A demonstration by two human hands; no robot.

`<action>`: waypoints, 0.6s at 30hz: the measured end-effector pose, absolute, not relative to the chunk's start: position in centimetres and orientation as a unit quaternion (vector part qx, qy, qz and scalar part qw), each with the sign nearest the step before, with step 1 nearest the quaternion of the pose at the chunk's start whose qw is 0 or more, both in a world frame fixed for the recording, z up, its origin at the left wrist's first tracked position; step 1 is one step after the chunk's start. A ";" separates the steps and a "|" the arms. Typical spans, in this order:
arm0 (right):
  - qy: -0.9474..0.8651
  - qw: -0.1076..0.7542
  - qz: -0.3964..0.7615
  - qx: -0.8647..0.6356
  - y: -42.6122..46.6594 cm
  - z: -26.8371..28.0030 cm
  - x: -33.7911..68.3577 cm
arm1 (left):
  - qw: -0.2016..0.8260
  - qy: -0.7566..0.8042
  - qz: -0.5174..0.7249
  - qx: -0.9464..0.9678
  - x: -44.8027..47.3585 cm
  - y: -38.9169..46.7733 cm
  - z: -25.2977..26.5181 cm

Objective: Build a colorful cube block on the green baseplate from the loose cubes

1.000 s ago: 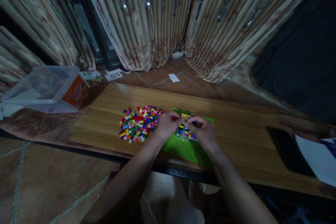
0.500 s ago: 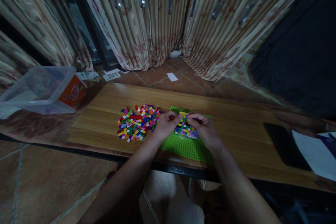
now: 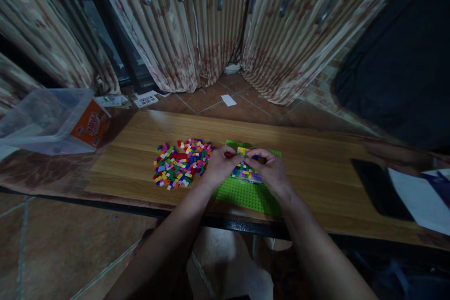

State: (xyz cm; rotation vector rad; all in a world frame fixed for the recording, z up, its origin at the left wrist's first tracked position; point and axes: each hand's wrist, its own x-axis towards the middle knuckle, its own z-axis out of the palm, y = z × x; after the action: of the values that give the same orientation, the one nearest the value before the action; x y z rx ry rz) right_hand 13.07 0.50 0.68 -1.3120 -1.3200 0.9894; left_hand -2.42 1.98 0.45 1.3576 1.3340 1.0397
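Note:
A green studded baseplate (image 3: 248,195) lies on the wooden board, and a patch of multicoloured toy bricks (image 3: 247,174) covers its middle. Over that patch my left hand (image 3: 222,163) is closed, thumb and forefinger pinched; whatever sits between the tips is too small to name. A red brick shows by its fingers. My right hand (image 3: 269,168) faces it from the other side, fingertips also pinched, almost touching the left ones. What the right fingers hold, if anything, is hidden. Left of the baseplate spreads a loose pile of small coloured bricks (image 3: 181,164).
The wooden board (image 3: 119,164) rests on a low table with a dark front edge. A clear plastic bin (image 3: 52,122) with an orange label stands at the left. A black flat object (image 3: 381,190) and white paper (image 3: 418,197) lie at the right. Striped curtains (image 3: 197,33) hang behind.
My right hand has moved left, bringing its fingertips close to those of my left hand above the bricks. The whole view has shifted slightly.

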 end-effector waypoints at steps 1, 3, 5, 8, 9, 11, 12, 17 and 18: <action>-0.541 0.496 0.407 -0.543 0.5 0.7 13.0 | 0.465 0.545 0.423 0.555 -2.4 2.0 0.4; -0.536 0.497 0.409 -0.545 0.5 0.7 13.0 | 0.453 0.545 0.422 0.566 -2.4 2.0 0.4; -0.533 0.500 0.410 -0.545 0.5 0.6 12.9 | 0.434 0.545 0.420 0.582 -2.3 1.9 0.4; -0.535 0.502 0.404 -0.546 0.6 0.5 12.9 | 0.399 0.556 0.410 0.603 -2.2 1.7 0.7; -0.536 0.504 0.402 -0.545 0.6 0.5 12.9 | 0.387 0.563 0.406 0.607 -2.1 1.6 0.8; -0.537 0.506 0.401 -0.542 0.6 0.4 12.9 | 0.362 0.577 0.401 0.613 -2.0 1.3 1.1; -0.538 0.507 0.401 -0.541 0.6 0.3 12.8 | 0.352 0.582 0.400 0.615 -1.9 1.2 1.1; -0.538 0.511 0.404 -0.535 0.5 0.0 12.7 | 0.367 0.577 0.411 0.603 -2.0 1.0 1.0; -0.541 0.512 0.403 -0.531 0.5 0.1 12.7 | 0.388 0.567 0.419 0.594 -2.2 1.1 1.0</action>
State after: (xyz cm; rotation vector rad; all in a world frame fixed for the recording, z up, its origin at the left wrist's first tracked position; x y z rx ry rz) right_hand 12.74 0.52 0.10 -1.2786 -1.3029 0.9701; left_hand -2.16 1.09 1.05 1.5103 1.4435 1.0648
